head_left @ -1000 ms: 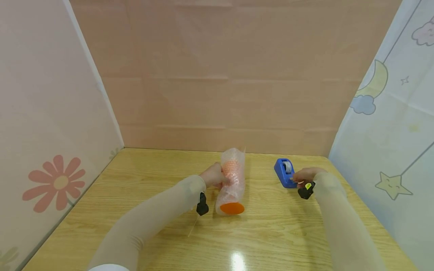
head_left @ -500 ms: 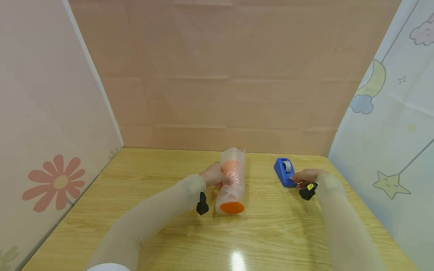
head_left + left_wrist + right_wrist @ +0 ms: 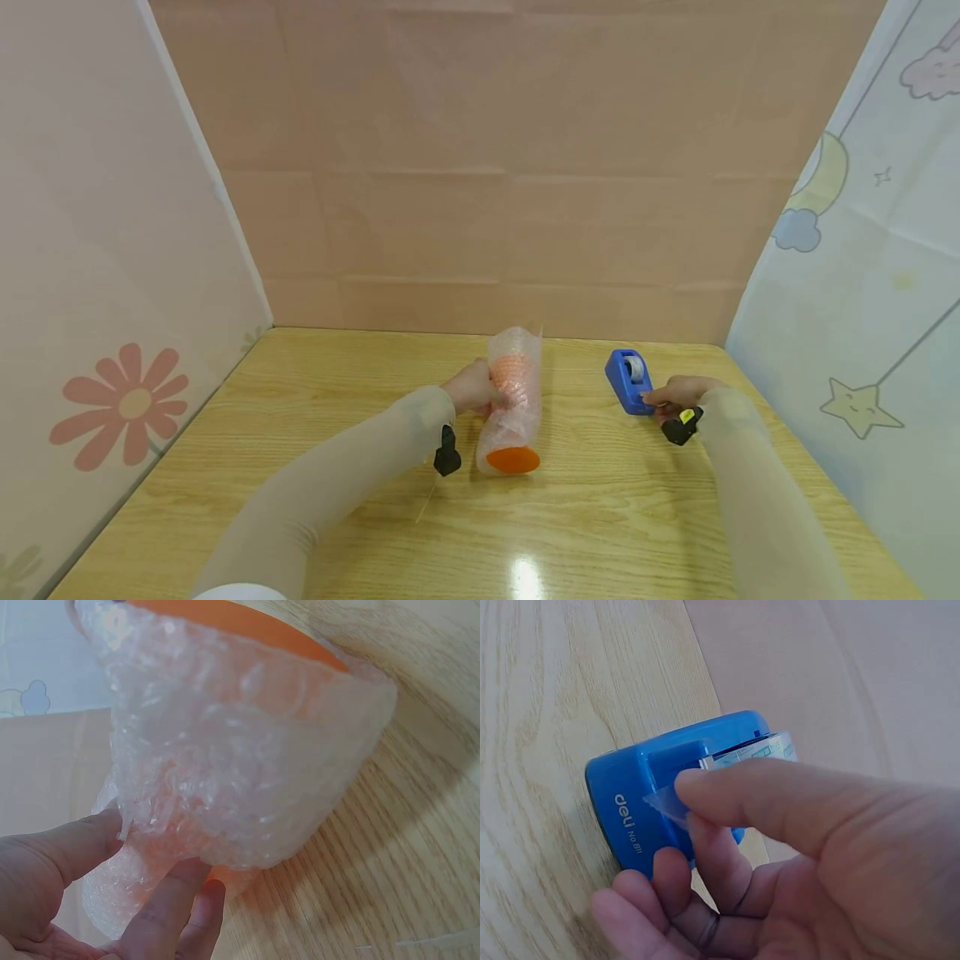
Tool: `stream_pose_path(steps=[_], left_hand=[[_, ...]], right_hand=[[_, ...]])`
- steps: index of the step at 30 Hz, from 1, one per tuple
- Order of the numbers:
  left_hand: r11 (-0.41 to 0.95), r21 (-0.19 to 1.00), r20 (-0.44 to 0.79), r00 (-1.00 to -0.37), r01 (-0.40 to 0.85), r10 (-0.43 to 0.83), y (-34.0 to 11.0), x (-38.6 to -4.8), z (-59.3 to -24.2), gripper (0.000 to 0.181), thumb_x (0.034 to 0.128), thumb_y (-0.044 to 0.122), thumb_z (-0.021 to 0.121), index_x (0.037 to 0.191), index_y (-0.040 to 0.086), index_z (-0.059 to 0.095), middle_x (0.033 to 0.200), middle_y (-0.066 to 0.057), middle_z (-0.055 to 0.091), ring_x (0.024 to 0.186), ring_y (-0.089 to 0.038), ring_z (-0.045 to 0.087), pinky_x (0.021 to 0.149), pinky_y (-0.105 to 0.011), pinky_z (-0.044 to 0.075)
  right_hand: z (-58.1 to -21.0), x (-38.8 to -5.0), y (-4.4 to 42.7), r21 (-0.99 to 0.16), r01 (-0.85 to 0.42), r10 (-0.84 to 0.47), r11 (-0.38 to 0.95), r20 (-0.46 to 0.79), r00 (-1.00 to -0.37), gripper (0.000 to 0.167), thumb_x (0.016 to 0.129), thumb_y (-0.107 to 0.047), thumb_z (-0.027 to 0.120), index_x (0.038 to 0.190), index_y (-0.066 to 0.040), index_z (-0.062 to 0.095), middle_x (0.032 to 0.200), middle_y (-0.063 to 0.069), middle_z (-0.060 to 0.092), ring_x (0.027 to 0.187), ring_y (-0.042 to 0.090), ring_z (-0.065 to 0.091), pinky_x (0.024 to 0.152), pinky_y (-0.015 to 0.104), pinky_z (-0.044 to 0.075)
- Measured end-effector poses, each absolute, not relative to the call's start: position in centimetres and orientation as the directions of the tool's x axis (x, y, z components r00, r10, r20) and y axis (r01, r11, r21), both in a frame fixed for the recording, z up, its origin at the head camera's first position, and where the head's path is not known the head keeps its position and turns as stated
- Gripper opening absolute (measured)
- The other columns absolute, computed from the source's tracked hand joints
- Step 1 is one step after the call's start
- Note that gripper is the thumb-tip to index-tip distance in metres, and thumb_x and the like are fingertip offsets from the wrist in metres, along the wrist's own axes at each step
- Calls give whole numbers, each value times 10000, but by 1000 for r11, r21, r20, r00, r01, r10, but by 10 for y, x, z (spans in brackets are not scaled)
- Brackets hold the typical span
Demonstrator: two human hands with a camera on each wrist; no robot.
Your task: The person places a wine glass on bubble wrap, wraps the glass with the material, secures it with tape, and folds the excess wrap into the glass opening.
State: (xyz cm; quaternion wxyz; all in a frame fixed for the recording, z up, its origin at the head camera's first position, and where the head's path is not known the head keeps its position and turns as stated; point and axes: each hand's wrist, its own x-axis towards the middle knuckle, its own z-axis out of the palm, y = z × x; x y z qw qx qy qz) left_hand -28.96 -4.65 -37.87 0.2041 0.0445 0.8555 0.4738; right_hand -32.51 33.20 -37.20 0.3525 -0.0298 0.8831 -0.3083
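A bubble-wrapped orange object (image 3: pixel 513 400) lies on the table, its flat orange end (image 3: pixel 513 460) toward the near side. My left hand (image 3: pixel 474 387) holds it from the left; in the left wrist view the thumb and fingers of that hand (image 3: pixel 112 892) grip the bubble wrap (image 3: pixel 225 750). A blue tape dispenser (image 3: pixel 626 385) stands to the right, with my right hand (image 3: pixel 678 392) at its near end. In the right wrist view, thumb and forefinger of the hand (image 3: pixel 780 847) pinch a piece of clear tape (image 3: pixel 666 806) beside the dispenser (image 3: pixel 630 802).
The wooden table (image 3: pixel 585 508) reaches back to a plain pinkish-brown wall covering (image 3: pixel 480 167). Patterned side panels, one with a flower (image 3: pixel 135 404), one with a star (image 3: pixel 862 408), flank it. Small black devices (image 3: pixel 447 454) are strapped at both wrists.
My right hand has shifted and turned slightly at the near end of the tape dispenser. The left hand and the wrapped object have stayed in place.
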Motion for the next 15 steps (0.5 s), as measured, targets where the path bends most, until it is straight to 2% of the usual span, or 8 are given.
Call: stream_pose_path(steps=[7, 12, 14, 15], left_hand=[[559, 823, -294, -917, -100, 269, -46, -290, -378, 453, 819, 108, 766, 1133, 0, 457, 964, -106, 530, 760, -207, 553, 664, -290, 556], [524, 845, -284, -917, -102, 279, -45, -290, -379, 392, 809, 75, 768, 1085, -18, 506, 961, -103, 546, 750, -195, 571, 654, -295, 561], [505, 857, -278, -915, -100, 290, -45, -290, -380, 361, 807, 59, 765, 1068, -35, 533, 964, -110, 568, 753, -196, 594, 658, -305, 570], [495, 863, -277, -915, -102, 294, -45, -290, -380, 367, 807, 57, 764, 1075, -31, 529, 977, -108, 569, 764, -196, 600, 664, -308, 572]], right_hand=[[-375, -327, 331, -573, 127, -292, 810, -582, -759, 324, 1006, -198, 486, 771, -8, 602, 714, 3, 652, 676, 77, 599, 711, 239, 502], [-377, -321, 329, -434, 33, -241, 900, -560, -793, 234, 852, -118, 534, 618, -109, 519, 589, -41, 488, 554, 80, 407, 603, 249, 378], [-377, -318, 328, -397, 20, -227, 917, -563, -795, 205, 791, -107, 548, 597, -136, 487, 574, -43, 434, 544, 93, 358, 597, 258, 335], [-376, -318, 328, -402, 19, -233, 916, -567, -790, 207, 797, -107, 548, 602, -133, 485, 576, -39, 428, 548, 98, 358, 605, 266, 337]])
